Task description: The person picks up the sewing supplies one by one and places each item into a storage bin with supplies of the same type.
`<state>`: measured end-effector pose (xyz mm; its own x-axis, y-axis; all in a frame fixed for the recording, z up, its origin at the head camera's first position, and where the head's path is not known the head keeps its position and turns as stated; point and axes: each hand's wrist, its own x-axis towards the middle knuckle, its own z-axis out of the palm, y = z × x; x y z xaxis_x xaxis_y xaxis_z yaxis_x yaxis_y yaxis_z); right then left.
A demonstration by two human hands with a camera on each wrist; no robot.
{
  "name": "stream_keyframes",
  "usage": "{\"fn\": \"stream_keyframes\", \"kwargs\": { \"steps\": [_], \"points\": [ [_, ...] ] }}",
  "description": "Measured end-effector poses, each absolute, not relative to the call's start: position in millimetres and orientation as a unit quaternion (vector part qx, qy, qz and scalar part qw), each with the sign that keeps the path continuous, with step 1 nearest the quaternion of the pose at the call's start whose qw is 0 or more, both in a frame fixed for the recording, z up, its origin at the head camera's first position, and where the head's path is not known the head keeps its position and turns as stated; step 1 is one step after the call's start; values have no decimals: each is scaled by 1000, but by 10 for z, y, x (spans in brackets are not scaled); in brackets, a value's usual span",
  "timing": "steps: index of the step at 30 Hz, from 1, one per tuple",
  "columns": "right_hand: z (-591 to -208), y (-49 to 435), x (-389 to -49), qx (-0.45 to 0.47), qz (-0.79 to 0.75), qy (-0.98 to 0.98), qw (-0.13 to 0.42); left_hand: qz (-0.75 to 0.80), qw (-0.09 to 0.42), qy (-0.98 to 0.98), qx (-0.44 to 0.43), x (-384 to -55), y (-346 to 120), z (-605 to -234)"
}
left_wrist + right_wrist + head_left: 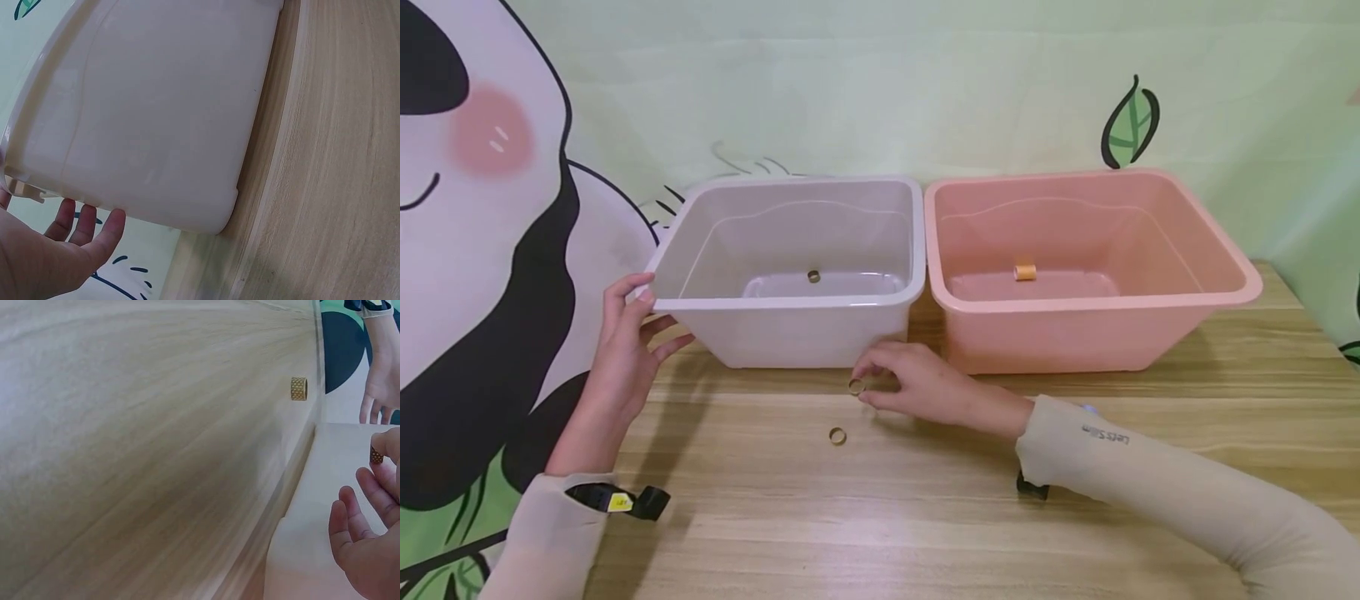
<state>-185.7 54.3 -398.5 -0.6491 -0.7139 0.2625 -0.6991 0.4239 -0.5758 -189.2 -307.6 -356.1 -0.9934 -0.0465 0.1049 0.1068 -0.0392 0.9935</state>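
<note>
My left hand (625, 354) grips the front left rim corner of a white plastic bin (797, 337), its thumb at the rim and the other fingers beneath. In the left wrist view those fingertips (112, 228) lie against the bin's end wall. Just in front of the same bin, my right hand (928, 387) pinches a small brass-coloured ring (856, 387) between thumb and fingertip. The right wrist view shows a dimpled surface on this ring (376, 455). A similar ring (837, 436) stands on the table slightly nearer to me.
Inside the white bin lies another small ring (814, 276). A pink bin (1045, 342) stands close on its right, with a short orange cylinder (1025, 272) inside. Both bins sit on a wooden table (820, 533) before a printed cloth backdrop (1000, 92).
</note>
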Motion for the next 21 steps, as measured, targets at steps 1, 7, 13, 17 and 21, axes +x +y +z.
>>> {"fn": "stream_keyframes", "kwargs": {
  "steps": [1, 7, 13, 17, 21],
  "points": [
    [-3975, 542, -1852, -420, -336, 843, 12, -721, 53, -691, -21, -1890, -3078, -3559],
    [-3901, 545, -1797, -420, -341, 841, 19, -718, 53, -693, -14, -1868, -3087, -3546],
    [-3811, 559, -1736, -413, -356, 838, 28, -720, 54, -691, -17, -1856, -3099, -3539],
    [-3752, 586, -1711, -419, -364, 831, 26, -722, 53, -690, -13, -1864, -3096, -3537],
    [-3707, 635, -1694, -421, -366, 830, 19, -725, 51, -687, -15, -1880, -3082, -3542]
  ]
}}
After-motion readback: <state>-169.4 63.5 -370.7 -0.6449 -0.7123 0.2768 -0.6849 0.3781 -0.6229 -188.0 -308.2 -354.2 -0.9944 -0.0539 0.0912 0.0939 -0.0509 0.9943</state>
